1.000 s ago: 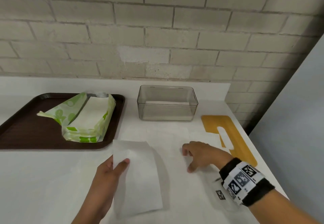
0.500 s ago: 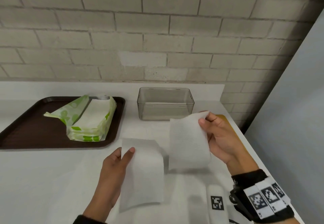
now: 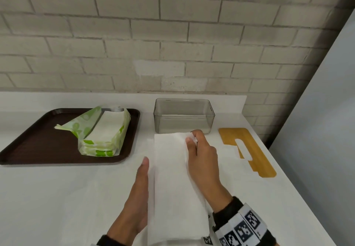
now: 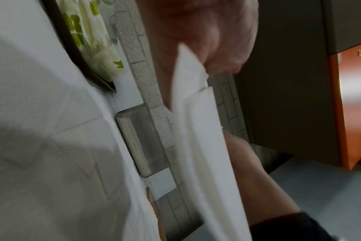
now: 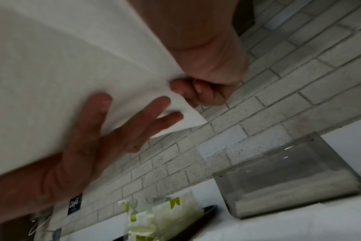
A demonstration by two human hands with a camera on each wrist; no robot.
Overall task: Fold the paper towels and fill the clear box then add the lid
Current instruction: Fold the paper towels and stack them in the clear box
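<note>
Between both hands, two towels [image 3: 172,178] now stacked as one: left hand [image 3: 138,193] flat beneath, right hand [image 3: 201,157] pinching top corner; box [image 3: 184,116] filling next.

My head camera looks forward and down across the white counter [image 3: 57,197] toward the brick wall [image 3: 172,43]. My left wrist camera sits tilted, close under the paper towel [image 4: 200,146]. My right wrist camera looks up from low, very near. All three share the clear box [image 3: 184,116] and the tray [image 3: 38,143].
</note>
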